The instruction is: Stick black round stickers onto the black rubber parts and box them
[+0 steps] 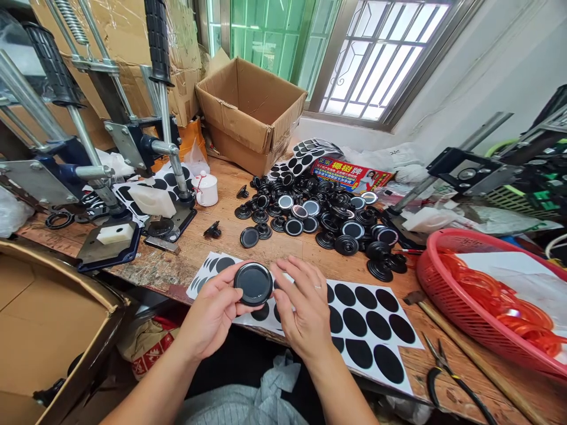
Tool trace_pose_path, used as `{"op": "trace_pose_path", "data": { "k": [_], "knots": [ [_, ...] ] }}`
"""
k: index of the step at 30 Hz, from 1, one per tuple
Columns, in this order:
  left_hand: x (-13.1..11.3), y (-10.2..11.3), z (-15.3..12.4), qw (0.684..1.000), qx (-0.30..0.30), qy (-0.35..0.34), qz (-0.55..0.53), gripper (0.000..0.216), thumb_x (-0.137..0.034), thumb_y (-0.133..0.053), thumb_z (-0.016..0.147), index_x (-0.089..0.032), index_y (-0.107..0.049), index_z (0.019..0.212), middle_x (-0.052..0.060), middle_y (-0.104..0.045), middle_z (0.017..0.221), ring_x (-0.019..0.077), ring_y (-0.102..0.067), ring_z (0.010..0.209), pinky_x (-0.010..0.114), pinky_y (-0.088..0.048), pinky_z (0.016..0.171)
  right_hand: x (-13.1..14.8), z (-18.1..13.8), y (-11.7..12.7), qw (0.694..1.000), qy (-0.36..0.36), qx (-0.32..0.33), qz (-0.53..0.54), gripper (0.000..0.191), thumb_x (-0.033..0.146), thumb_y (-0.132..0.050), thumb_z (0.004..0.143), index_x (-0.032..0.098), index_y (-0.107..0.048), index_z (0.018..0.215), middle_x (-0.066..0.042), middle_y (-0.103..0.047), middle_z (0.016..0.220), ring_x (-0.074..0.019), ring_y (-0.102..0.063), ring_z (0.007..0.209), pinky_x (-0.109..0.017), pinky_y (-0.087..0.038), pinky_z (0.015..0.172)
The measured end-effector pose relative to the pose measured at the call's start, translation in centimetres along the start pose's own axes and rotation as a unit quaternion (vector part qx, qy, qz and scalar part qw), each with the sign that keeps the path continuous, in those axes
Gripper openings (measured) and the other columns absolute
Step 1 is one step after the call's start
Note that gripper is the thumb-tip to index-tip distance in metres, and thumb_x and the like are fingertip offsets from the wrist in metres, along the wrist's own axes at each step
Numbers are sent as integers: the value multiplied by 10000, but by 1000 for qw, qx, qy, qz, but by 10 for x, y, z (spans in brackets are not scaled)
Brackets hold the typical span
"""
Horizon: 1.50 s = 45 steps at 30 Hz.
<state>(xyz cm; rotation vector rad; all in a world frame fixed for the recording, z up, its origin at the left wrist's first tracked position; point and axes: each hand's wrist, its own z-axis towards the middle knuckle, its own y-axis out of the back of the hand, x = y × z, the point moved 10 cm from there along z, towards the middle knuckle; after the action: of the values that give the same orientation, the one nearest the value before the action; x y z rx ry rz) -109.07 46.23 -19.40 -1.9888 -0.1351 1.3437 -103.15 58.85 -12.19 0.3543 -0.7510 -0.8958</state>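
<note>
A round black disc-shaped part [253, 284] with a raised shiny rim is gripped between the thumb and fingers of my left hand [212, 310], its flat face turned up toward me. Close by on its right is my right hand [303, 301], fingers spread and slightly bent; its fingertips are near the rim, and I cannot tell whether they touch it. Under both hands lies a white sheet of round black stickers [367, 348]. Beyond the hands, a heap of similar black round parts [310, 206] covers the table, some with silvery rings on their faces.
Lever presses [163, 147] stand at the left, another press [460, 171] at the right. An open cardboard box [248, 136] sits at the back. A red basket [436, 289] holds orange-red rings. Pliers [443, 366] and a hammer [469, 348] lie at the right. A white lidded pot [207, 190] stands mid-left.
</note>
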Motion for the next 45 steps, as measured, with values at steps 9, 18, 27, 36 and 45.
{"op": "trace_pose_path", "data": {
  "k": [9,18,27,36,45],
  "knots": [
    [7,-7,-3,1000,13,8,7,432,-107,-574,806,-211,-622,1223,106,-673,1174,249,-659,990,343,-568,783,-27,-17,-34,913,-292,65,277,382,271,-687,789,258,-630,1166,-29,-680,971,-178,-595,829,-320,-485,774],
    [17,-7,-4,999,10,-2,53,395,-201,-574,838,-234,-637,1226,86,-654,1213,249,-633,1014,317,-556,766,-46,-26,-52,802,-435,3,409,210,378,-721,750,186,-642,783,8,-632,717,-129,-534,677,-255,-426,649],
    [-8,26,37,891,-22,-99,443,454,-207,-495,822,-227,-590,1265,90,-658,1192,252,-644,1000,347,-559,755,-73,-18,-100,865,-397,141,274,317,416,-729,691,187,-569,842,31,-580,689,-128,-522,613,-248,-438,576],
    [-74,88,119,747,-156,-227,605,531,-94,-498,767,-70,-508,1297,226,-523,1303,360,-437,1286,551,-295,1099,-139,50,-163,910,-364,160,115,316,116,-583,779,122,-628,1092,-70,-661,820,-201,-617,794,-346,-478,787],
    [-73,88,102,681,-143,-240,677,586,-138,-490,837,-180,-393,1413,167,-463,1438,337,-449,1301,541,-333,1081,-152,81,-137,931,-318,142,108,313,78,-554,806,197,-672,1071,-128,-547,1258,-277,-465,1219,-434,-313,1057]
  ]
}}
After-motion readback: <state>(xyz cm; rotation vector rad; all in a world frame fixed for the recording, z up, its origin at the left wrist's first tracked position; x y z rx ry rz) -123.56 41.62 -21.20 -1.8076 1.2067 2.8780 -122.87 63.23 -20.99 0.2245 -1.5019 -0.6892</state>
